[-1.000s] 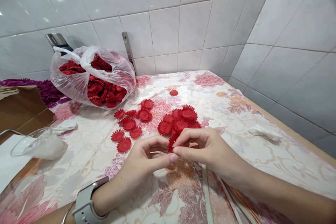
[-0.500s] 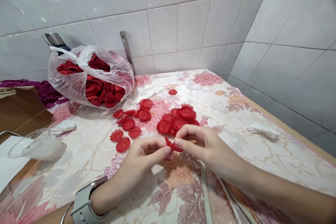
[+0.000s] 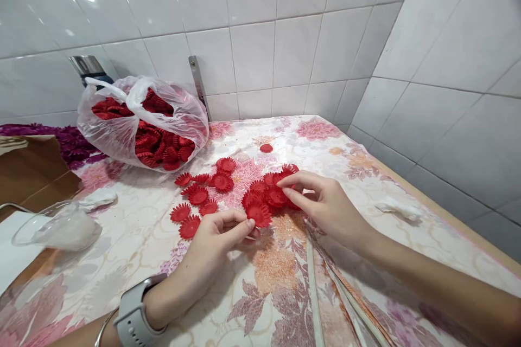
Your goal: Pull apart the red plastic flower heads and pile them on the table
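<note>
My left hand point(image 3: 222, 238) pinches a red artificial flower piece point(image 3: 259, 213) by its edge between thumb and fingers. It has a round flat middle and a fringe of pointed petals. My right hand point(image 3: 321, 198) is at the right side of a pile of similar red flower pieces point(image 3: 274, 195), its thumb and index finger closed around the edge of one; its other fingers curl behind. Left of the pile, several more flower pieces point(image 3: 197, 194) lie scattered on the flowered tablecloth point(image 3: 150, 211). A single red piece point(image 3: 266, 148) lies farther back.
A knotted clear plastic bag point(image 3: 109, 143) full of red pieces stands back left, before a metal-topped bottle point(image 3: 89, 68). Purple flowers point(image 3: 75, 143), a brown cardboard box point(image 3: 36, 165) and a tipped clear cup point(image 3: 67, 230) are left. Long thin strips point(image 3: 313, 287) lie at the front; crumpled white tissue point(image 3: 399, 209) is right.
My right hand has left the flower piece that both hands were at and moved up to the pile. My left hand keeps that piece, now turned with its round face showing.
</note>
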Action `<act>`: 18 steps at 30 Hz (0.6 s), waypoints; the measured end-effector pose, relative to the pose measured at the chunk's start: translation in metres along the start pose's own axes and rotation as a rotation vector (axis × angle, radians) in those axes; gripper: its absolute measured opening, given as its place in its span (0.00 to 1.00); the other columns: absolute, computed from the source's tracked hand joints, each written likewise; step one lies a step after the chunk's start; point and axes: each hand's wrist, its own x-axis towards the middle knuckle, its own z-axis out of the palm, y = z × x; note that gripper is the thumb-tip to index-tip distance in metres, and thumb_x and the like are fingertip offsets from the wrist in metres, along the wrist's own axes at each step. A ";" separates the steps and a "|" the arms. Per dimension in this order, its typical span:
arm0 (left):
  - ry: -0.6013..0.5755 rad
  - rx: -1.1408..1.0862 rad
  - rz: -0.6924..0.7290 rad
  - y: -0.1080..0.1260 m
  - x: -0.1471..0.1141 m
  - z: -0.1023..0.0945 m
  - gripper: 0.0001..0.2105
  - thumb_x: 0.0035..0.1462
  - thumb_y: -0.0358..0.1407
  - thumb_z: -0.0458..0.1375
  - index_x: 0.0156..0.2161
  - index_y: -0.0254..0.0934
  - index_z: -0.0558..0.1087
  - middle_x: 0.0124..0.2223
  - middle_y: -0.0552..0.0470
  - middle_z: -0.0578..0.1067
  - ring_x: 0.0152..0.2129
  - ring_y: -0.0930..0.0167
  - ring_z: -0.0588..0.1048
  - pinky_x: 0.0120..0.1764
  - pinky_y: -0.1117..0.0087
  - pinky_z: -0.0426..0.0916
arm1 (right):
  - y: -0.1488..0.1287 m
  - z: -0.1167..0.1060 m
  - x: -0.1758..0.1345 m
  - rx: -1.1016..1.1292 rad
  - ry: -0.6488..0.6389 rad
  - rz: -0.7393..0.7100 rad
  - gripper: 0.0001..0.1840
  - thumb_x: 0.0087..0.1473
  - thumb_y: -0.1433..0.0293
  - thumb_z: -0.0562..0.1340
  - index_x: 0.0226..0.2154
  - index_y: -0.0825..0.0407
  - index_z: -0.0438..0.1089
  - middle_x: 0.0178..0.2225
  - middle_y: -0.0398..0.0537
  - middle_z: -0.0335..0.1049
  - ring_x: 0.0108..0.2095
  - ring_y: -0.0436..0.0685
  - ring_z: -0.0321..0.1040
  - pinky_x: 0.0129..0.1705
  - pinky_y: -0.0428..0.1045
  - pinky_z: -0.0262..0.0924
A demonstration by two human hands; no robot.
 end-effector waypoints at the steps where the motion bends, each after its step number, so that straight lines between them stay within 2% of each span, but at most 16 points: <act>1: 0.001 0.017 0.022 0.000 0.001 -0.001 0.08 0.48 0.35 0.63 0.22 0.34 0.74 0.23 0.54 0.73 0.23 0.76 0.71 0.29 0.77 0.65 | -0.002 0.002 -0.003 -0.029 -0.018 -0.026 0.07 0.52 0.72 0.57 0.32 0.52 0.72 0.32 0.48 0.72 0.31 0.54 0.67 0.30 0.50 0.61; 3: 0.000 0.030 0.044 0.001 0.002 -0.002 0.08 0.48 0.34 0.62 0.22 0.33 0.74 0.23 0.55 0.73 0.23 0.76 0.71 0.30 0.77 0.65 | -0.005 0.005 -0.008 -0.063 -0.003 -0.137 0.09 0.53 0.73 0.56 0.34 0.52 0.71 0.34 0.48 0.71 0.32 0.54 0.67 0.30 0.49 0.61; 5: -0.013 0.042 0.054 0.001 0.001 -0.002 0.07 0.48 0.33 0.62 0.22 0.33 0.74 0.23 0.54 0.73 0.23 0.76 0.71 0.30 0.76 0.65 | -0.009 0.006 -0.012 -0.081 -0.012 -0.302 0.08 0.53 0.75 0.56 0.33 0.53 0.70 0.31 0.48 0.70 0.30 0.53 0.66 0.29 0.49 0.60; 7: -0.035 0.028 0.046 0.001 -0.001 -0.002 0.07 0.48 0.32 0.62 0.22 0.33 0.75 0.24 0.54 0.74 0.23 0.75 0.71 0.30 0.75 0.65 | -0.013 0.008 -0.017 -0.100 -0.078 -0.447 0.06 0.53 0.76 0.57 0.31 0.54 0.69 0.29 0.48 0.67 0.29 0.52 0.65 0.29 0.48 0.59; 9: -0.058 -0.003 0.025 0.001 -0.003 -0.001 0.06 0.48 0.33 0.63 0.23 0.34 0.75 0.24 0.54 0.74 0.23 0.75 0.71 0.30 0.74 0.65 | -0.015 0.011 -0.021 -0.112 -0.160 -0.507 0.04 0.52 0.77 0.59 0.31 0.54 0.69 0.29 0.48 0.66 0.30 0.53 0.65 0.30 0.48 0.59; 14: -0.092 0.057 0.103 0.001 -0.004 -0.001 0.06 0.46 0.32 0.64 0.21 0.33 0.76 0.22 0.53 0.74 0.21 0.74 0.69 0.28 0.73 0.64 | -0.015 0.017 -0.026 -0.123 -0.232 -0.427 0.02 0.51 0.75 0.60 0.30 0.54 0.68 0.28 0.47 0.66 0.27 0.52 0.63 0.28 0.48 0.57; 18: -0.104 0.066 0.122 0.003 -0.003 -0.002 0.05 0.46 0.29 0.63 0.21 0.34 0.77 0.22 0.53 0.74 0.21 0.74 0.70 0.29 0.73 0.64 | -0.015 0.016 -0.025 -0.086 -0.284 -0.308 0.05 0.52 0.75 0.58 0.28 0.54 0.70 0.26 0.46 0.67 0.25 0.50 0.61 0.26 0.47 0.55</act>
